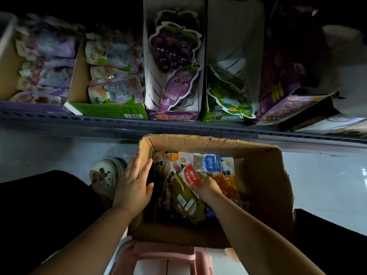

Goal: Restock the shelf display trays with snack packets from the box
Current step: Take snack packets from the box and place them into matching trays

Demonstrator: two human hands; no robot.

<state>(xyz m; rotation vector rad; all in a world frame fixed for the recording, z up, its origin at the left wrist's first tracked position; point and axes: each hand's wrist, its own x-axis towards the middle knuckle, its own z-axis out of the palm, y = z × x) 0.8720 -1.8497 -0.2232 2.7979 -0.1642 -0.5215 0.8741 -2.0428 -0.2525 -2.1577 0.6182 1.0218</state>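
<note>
there is one brown box (264,175) with lots of snack packets (210,165) inside, too jumbled to count. one shelf (119,124) holds five display trays (172,116) in a row, and the second tray from the left shows three peach packets (115,73). there are also two hands, a left hand (133,183) and a right hand (208,188), one pink stool (164,253) and one white shoe (107,171) with holes.

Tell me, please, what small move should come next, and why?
Probably lift the right hand straight up out of the box: it grips the red-and-white packet among the others, and the left hand rests open on the box's left wall, steadying it.
</note>
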